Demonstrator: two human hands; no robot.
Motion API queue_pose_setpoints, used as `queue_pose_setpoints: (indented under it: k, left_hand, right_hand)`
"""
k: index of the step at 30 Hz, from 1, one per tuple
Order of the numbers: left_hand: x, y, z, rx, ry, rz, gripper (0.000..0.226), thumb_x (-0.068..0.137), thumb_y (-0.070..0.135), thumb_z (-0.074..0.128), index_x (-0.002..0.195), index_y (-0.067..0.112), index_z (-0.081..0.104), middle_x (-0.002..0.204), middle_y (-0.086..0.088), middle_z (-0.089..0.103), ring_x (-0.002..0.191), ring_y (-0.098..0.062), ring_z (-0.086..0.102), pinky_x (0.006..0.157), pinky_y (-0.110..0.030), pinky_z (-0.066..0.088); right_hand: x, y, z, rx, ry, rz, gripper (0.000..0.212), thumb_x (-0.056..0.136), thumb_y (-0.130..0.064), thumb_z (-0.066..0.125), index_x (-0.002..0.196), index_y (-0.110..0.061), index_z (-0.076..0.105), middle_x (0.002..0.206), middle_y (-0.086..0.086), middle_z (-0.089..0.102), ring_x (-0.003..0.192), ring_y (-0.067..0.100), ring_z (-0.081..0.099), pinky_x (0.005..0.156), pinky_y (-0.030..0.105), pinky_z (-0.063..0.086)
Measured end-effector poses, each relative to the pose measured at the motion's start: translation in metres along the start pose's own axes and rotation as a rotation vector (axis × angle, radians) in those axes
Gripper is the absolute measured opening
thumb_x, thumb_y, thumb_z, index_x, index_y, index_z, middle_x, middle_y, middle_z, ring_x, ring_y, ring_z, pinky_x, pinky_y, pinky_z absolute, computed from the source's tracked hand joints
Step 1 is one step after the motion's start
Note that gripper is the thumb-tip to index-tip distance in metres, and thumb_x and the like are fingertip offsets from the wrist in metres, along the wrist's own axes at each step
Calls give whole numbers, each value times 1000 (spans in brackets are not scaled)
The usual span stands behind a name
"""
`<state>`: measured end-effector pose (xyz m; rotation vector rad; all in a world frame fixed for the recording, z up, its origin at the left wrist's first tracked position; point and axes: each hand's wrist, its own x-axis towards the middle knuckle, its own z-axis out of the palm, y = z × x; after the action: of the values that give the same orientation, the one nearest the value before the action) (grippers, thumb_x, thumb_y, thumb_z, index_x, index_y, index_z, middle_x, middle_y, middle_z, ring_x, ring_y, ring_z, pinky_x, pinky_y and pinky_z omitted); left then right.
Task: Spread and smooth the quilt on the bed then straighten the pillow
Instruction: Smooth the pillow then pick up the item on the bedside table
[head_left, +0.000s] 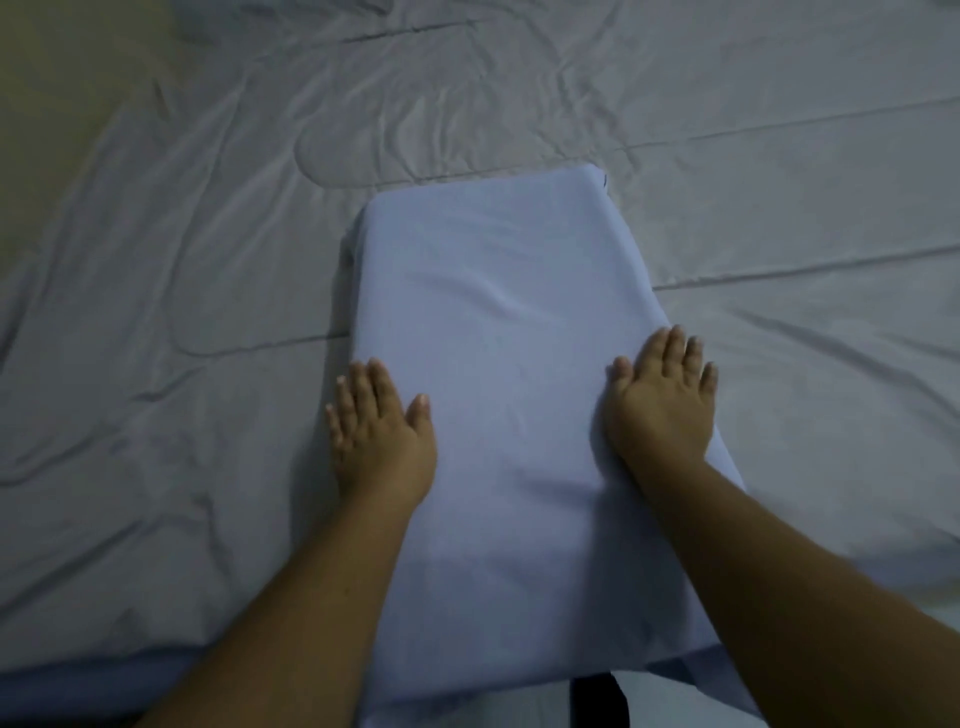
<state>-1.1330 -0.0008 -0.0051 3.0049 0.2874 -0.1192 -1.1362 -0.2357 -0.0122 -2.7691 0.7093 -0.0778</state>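
A light blue pillow (498, 364) lies lengthwise on the grey quilt (182, 312), running from the near edge of the bed toward the middle. My left hand (379, 436) rests flat on the pillow's left edge with straight fingers. On the right edge my right hand (660, 400) presses down, fingers straight and together. The quilt is spread over the bed and shows many shallow creases, mostly on the left side.
A blue sheet (78, 686) shows along the near edge of the bed at the bottom left. A yellowish floor or wall patch (62, 78) sits at the top left. A dark object (597, 696) shows below the pillow's near end.
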Motion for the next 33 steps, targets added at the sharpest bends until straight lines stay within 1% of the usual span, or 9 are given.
queue_pose_setpoints:
  k: [2,4,7,9,15,23,29,31,33]
  left_hand:
    - [-11,11,-5,10,62,118,69,96,48,11,151,10,-3,161,-6,-9,149,-23,-8,118,-39,-8]
    - [-20,19,-3,5,36,238,70,95,51,7,151,12,-5,160,-4,-12,149,-20,-9,118,-37,-9]
    - [-28,22,5,45,-70,217,67,99,48,15,151,14,-9,160,-3,-15,148,-18,-12,121,-38,-8]
    - [-23,28,1,11,-30,226,67,99,47,16,151,15,-11,159,-2,-18,148,-18,-14,120,-37,-9]
    - [6,52,6,55,-64,251,66,99,49,12,151,15,-10,160,-2,-16,148,-18,-13,121,-38,-8]
    - [100,95,12,100,-72,433,55,100,44,14,152,31,1,161,8,-7,149,-15,-6,119,-39,-6]
    - [165,60,-4,44,-11,79,60,100,46,18,153,22,6,162,2,-1,149,-21,1,120,-41,3]
    - [158,50,-7,-94,-14,-51,61,100,46,23,153,18,8,162,-2,4,147,-27,13,118,-41,14]
    - [146,42,-9,-252,-33,-276,64,98,49,25,148,9,22,155,-16,24,136,-36,34,109,-46,30]
  right_hand:
    - [-9,-10,-8,52,23,-65,62,100,-36,29,149,-4,9,158,13,8,146,27,4,118,40,-1]
    - [-22,-17,-5,27,-14,-192,62,100,-38,27,149,-7,6,159,9,3,147,23,0,117,36,-5]
    - [-34,-13,5,-25,-91,-261,62,100,-42,20,150,-11,2,160,5,-1,146,18,-5,118,35,-7]
    - [-28,-14,5,15,-49,-267,61,100,-41,20,150,-12,-1,159,1,-5,146,17,-8,117,32,-10]
    - [2,-32,14,29,-101,-361,61,100,-41,21,150,-11,1,159,3,-3,146,17,-6,118,33,-7]
    - [88,-76,32,-19,-162,-522,57,101,-37,21,150,-10,9,159,7,5,147,20,1,117,36,-4]
    - [158,-64,30,-10,-125,-272,60,100,-40,22,150,-10,9,160,7,5,146,23,1,118,40,-2]
    - [157,-56,27,8,-134,-189,59,99,-39,23,150,-12,8,160,6,5,145,28,7,116,46,9]
    - [151,-50,22,49,-147,-54,58,99,-39,26,150,-15,10,157,13,15,135,39,28,107,50,27]
